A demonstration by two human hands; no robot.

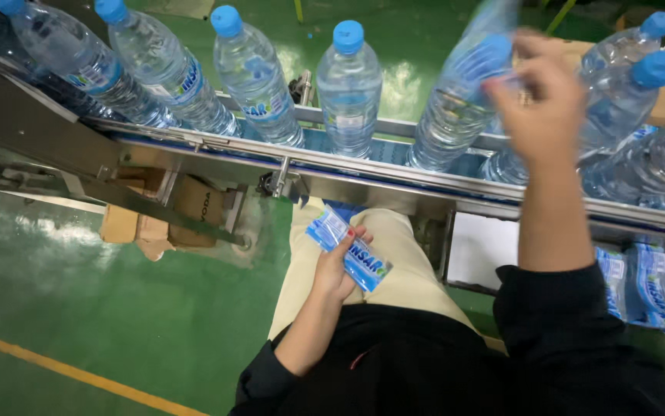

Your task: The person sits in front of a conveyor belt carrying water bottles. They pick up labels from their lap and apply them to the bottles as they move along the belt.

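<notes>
My left hand [338,266] rests on my lap and grips a flat stack of blue and white bottle labels [348,248]. My right hand [542,100] is raised over the conveyor, blurred, with its fingers pinched at the blue cap of a clear water bottle [455,108]. Whether it holds a label there I cannot tell. Several more clear bottles with blue caps, such as one upright in the middle [349,92], stand in a row on the steel conveyor rail [348,166].
Brown cardboard boxes [167,219] lie under the conveyor on the green floor [117,308], which has a yellow line. A pile of blue labels [656,285] sits at the right beside a white panel [480,250]. More bottles [640,146] crowd the right end.
</notes>
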